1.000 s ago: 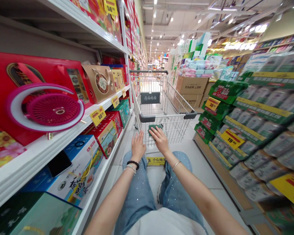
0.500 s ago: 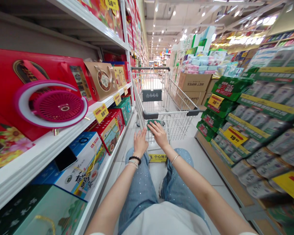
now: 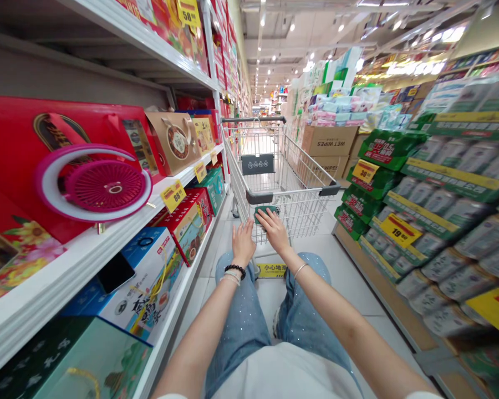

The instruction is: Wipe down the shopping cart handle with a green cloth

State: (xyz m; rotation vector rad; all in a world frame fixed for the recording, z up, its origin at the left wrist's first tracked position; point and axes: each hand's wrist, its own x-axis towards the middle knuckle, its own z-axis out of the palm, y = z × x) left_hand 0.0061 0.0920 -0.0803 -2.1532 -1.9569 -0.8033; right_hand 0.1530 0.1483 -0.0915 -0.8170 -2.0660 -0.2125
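Well, both bare hands reach forward to the near end of a chrome wire shopping cart (image 3: 291, 166), which stands just beyond the person's knees in the aisle. The left hand (image 3: 244, 242) is open, fingers spread and upright, against the cart's near wire wall, without curling around a wire. The right hand (image 3: 275, 231) is also open, its fingers lying over the lower edge of a small dark-green flat object (image 3: 266, 211), too blurred to name, at that same wall. Neither hand looks closed on anything. The cart's wire basket looks stiff and fairly light, and it probably rolls easily on its castors, so the grey-capped metal crossbar (image 3: 291, 193) above the hands seems the firmest place to take hold. The green object looks thin and light, though its stiffness is impossible to judge. To the left, a white shelf (image 3: 79, 257) carries a red gift box (image 3: 20, 144) and a magenta round fan (image 3: 106, 185) along its edge. To the right, a low shelf edge (image 3: 378, 260) runs beneath green-labelled multipacks (image 3: 449, 210), and a cardboard WET WIPES carton (image 3: 329, 141) stands farther along the aisle.
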